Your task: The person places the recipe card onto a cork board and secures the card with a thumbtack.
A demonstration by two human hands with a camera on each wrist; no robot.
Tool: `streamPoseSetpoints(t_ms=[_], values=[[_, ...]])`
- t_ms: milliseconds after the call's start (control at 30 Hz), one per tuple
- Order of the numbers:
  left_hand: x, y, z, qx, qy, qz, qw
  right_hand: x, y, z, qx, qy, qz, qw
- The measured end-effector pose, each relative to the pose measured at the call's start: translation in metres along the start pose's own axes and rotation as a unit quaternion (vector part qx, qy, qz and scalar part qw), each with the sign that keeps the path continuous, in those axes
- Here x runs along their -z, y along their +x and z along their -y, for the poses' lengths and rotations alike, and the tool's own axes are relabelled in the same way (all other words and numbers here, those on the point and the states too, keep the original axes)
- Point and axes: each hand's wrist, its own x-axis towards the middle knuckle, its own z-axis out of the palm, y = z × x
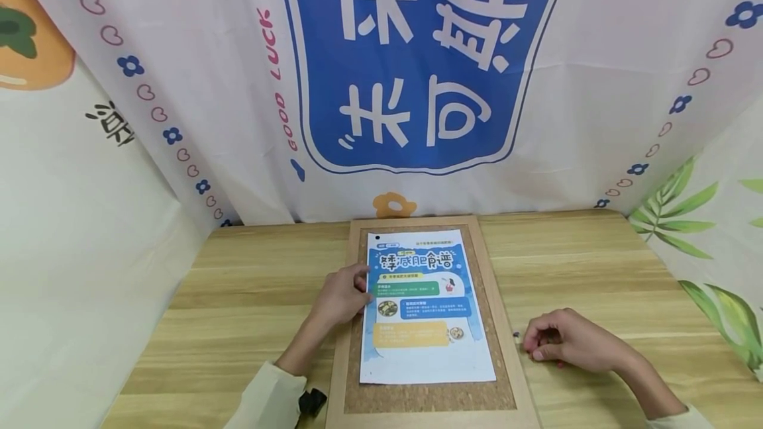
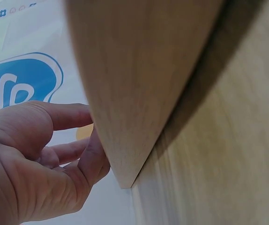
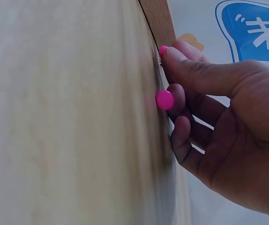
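Note:
A printed sheet (image 1: pixel 426 363) with Chinese text lies on a wood-framed cork board (image 1: pixel 441 401). One dark push pin (image 1: pixel 377 238) sits at the sheet's top left corner. My left hand (image 1: pixel 344 296) rests at the left edge of the sheet and board, its fingers bent loosely; in the left wrist view the fingertips meet the wooden frame (image 2: pixel 125 93). To the right of the board, my right hand (image 1: pixel 575 339) is low over the table, pinching a pink push pin (image 3: pixel 163 50) between thumb and forefinger. Another pink push pin (image 3: pixel 164 100) is by its lower fingers.
A small dark pin (image 1: pixel 516 334) lies on the wooden table (image 1: pixel 256 270) between board and right hand. Behind the table hangs a printed white cloth (image 1: pixel 554 171) with a blue emblem. A black object (image 1: pixel 312 402) is at the left sleeve's cuff.

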Motion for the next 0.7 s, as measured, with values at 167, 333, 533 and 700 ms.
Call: streamPoseSetpoints(t_ms=[167,333,533,700], values=[[0.001,0.001,-0.001,-0.001,0.003,-0.003,1.0000,0.005,0.002,-0.001,0.005,-0.010,-0.002,0.9999],[0.001,0.002,-0.003,-0.003,0.006,-0.005,1.0000,0.014,0.008,0.003,0.005,-0.032,-0.003,0.9995],[0.001,0.001,-0.002,0.001,0.006,-0.002,1.0000,0.026,0.020,0.008,0.025,-0.052,-0.009,0.9983],[0.000,0.000,-0.001,0.004,0.002,-0.003,1.0000,0.036,0.033,0.012,0.019,-0.077,-0.020,0.9967]])
